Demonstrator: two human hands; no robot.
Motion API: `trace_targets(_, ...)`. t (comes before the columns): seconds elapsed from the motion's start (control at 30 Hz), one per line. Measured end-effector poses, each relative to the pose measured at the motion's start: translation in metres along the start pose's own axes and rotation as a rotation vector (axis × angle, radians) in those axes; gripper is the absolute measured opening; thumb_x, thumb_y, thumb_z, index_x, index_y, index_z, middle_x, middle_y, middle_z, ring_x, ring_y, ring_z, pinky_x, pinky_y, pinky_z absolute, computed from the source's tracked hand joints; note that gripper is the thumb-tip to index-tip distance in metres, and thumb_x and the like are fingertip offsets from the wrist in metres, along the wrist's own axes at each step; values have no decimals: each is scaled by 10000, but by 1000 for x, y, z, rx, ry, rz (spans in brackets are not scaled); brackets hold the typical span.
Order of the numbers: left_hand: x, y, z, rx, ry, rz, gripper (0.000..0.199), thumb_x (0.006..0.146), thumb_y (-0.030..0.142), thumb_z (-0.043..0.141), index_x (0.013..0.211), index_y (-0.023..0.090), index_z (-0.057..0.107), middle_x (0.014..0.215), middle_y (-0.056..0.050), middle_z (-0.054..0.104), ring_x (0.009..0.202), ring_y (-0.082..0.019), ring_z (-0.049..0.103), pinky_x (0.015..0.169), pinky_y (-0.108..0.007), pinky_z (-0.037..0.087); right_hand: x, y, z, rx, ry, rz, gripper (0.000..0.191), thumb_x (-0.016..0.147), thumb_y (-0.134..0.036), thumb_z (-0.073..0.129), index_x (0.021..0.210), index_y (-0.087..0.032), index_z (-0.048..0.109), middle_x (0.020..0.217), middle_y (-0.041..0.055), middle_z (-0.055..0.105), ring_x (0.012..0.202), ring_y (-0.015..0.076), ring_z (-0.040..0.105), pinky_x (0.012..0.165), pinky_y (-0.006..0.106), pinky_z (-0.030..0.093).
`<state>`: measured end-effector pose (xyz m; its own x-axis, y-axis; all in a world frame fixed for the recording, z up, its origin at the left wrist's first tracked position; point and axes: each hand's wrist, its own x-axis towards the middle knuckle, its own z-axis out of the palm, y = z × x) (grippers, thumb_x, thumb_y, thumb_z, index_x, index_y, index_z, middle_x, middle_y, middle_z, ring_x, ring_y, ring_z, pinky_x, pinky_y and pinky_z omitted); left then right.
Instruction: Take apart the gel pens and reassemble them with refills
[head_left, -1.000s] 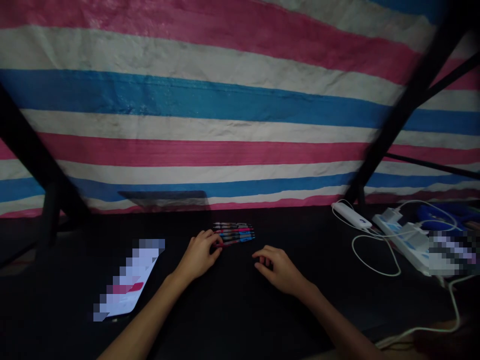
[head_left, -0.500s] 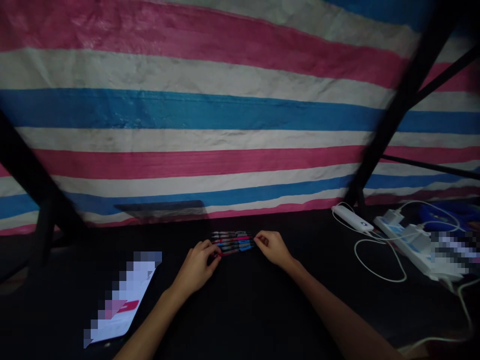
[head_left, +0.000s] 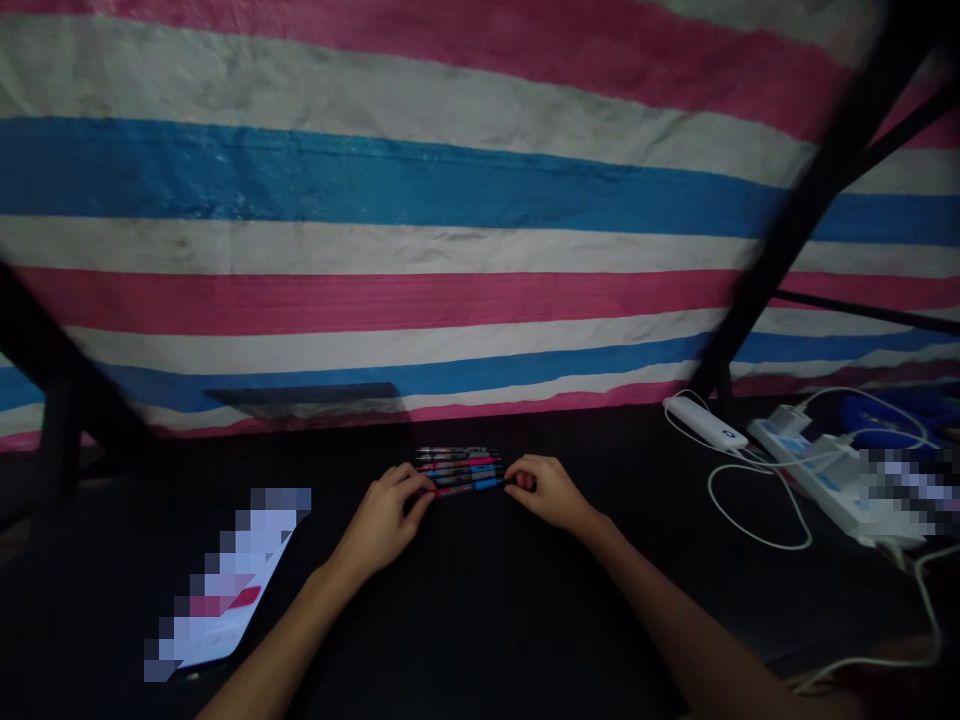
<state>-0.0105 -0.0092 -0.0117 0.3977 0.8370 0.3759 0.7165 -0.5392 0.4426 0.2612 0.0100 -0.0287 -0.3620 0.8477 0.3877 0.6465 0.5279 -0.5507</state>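
Several pens (head_left: pixel 457 462) lie side by side in a row on a black tabletop (head_left: pixel 480 620), pointing roughly left to right. The nearest pen (head_left: pixel 469 488) has a red part on the left and a blue part on the right. My left hand (head_left: pixel 386 515) has thumb and forefinger closed at this pen's left end, which they cover. At its right end is my right hand (head_left: pixel 547 490), fingers curled in and thumb close to the forefinger around the tip. The farther pens show grey, red and dark parts.
A phone (head_left: pixel 232 590) with a lit, partly blurred screen lies at the left. To the right are a white power bank (head_left: pixel 705 423), a power strip (head_left: pixel 840 485) with plugs, and looping white cables (head_left: pixel 757 547). Dark metal legs flank a striped sheet (head_left: pixel 420 300) behind.
My view has shifted slightly. My left thumb and forefinger have closed together at the near pen's end, and that pen lies closer to the row. My right hand stays by its right end.
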Motion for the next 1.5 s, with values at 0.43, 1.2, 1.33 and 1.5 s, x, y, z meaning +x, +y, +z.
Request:
trace_targets(0.43, 2, 14, -7, -189, 61, -19, 219, 876, 311, 439, 873, 197, 626, 881, -51, 579, 809, -182, 564, 739, -304, 442, -2, -13, -6, 103, -52, -19, 100, 791, -262, 618, 771, -181, 673, 726, 20, 591, 641, 127, 531, 595, 241, 391)
trace_targets(1.2, -7, 67, 15, -1233, -372, -388, 259, 742, 255, 674, 962, 131, 619, 696, -44, 639, 601, -127, 585, 537, -227, 442, -10, -68, 5, 654, -147, 26, 239, 831, -288, 567, 1028, -194, 666, 890, 47, 621, 678, 120, 558, 573, 222, 427)
trace_targets(1.33, -4, 61, 14, -1215, -169, -430, 214, 698, 243, 715, 868, 140, 635, 695, -19, 616, 625, -118, 563, 548, -224, 454, -11, -66, 5, 708, -199, 113, 309, 833, -316, 570, 1110, -187, 614, 904, 58, 633, 627, 108, 561, 538, 213, 428)
trace_targets(1.5, -2, 57, 10, -1160, -33, -488, 217, 676, 261, 729, 845, 155, 644, 733, -11, 616, 630, -114, 564, 538, -224, 457, -11, -60, 5, 766, -292, 152, 270, 863, -365, 516, 872, -138, 662, 642, 10, 578, 534, 89, 512, 502, 202, 409)
